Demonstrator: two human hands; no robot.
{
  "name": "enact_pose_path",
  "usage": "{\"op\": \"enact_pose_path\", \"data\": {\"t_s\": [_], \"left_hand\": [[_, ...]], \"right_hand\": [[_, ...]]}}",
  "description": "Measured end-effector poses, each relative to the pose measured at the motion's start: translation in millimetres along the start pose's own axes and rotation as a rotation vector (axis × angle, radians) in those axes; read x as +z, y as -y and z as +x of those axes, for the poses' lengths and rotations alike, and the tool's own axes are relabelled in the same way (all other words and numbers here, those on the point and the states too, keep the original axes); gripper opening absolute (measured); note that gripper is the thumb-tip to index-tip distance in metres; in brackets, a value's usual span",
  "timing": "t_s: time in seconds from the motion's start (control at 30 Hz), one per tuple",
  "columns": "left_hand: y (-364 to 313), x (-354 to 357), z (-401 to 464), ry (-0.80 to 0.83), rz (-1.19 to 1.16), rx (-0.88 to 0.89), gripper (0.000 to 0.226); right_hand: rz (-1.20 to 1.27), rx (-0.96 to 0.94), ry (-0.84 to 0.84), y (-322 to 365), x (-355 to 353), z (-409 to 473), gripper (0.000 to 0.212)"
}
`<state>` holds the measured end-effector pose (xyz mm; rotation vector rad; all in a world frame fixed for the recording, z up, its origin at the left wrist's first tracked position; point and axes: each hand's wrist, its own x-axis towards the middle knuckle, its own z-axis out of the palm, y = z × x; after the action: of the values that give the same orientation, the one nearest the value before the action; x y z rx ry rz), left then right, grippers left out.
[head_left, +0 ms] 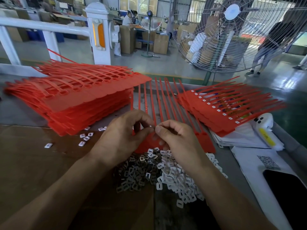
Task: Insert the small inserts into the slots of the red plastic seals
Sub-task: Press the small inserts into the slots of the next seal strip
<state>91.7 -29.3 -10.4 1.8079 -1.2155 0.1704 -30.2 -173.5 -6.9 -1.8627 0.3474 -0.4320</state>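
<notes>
Hands [146, 136] pinch small insert [151, 126] above red seal strip [206, 143]

Left hand [123, 135] and right hand [179, 140] meet fingertip to fingertip, fingers curled

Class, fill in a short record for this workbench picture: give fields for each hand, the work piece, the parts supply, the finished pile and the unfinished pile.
left hand: pinches a small insert at the fingertips
right hand: fingers curled, meeting the left
work piece: red plastic seal strip under both hands
parts supply: heap of small white and dark inserts
finished pile: red seals with white inserts fitted, right
unfinished pile: tall stack of red seals, left
</notes>
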Motion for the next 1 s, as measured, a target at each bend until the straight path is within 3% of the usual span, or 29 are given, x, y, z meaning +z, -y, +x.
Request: {"op": "enact_pose_path", "data": {"t_s": [0.37,0.53,0.67,0.8,1.0], "left_hand": [[-0.7,-7.2,2.3,0.015,0.125,0.131,0.009],[16.1,-16.8,5.3,-0.02,0.104,-0.087,0.006],[36.4,-25.4,7.1,0.018,0.203,-0.226,0.028],[49.6,-27.9,5.8,0.092,0.258,-0.343,0.022],[51.5,-23.0,5.4,0.128,0.273,-0.345,0.011]], "right_hand": [[0.082,0.032,0.04,0.2,-0.8,0.3,0.016],[-0.317,-0.075,0.052,-2.2,-0.4,-1.8,0.015],[-0.624,-0.156,0.151,-5.3,-1.6,-1.8,0.02],[-0.747,-0.196,0.165,-5.8,-0.2,-1.6,0.019],[-0.743,-0.197,0.166,-6.9,0.0,-3.4,0.018]]}}
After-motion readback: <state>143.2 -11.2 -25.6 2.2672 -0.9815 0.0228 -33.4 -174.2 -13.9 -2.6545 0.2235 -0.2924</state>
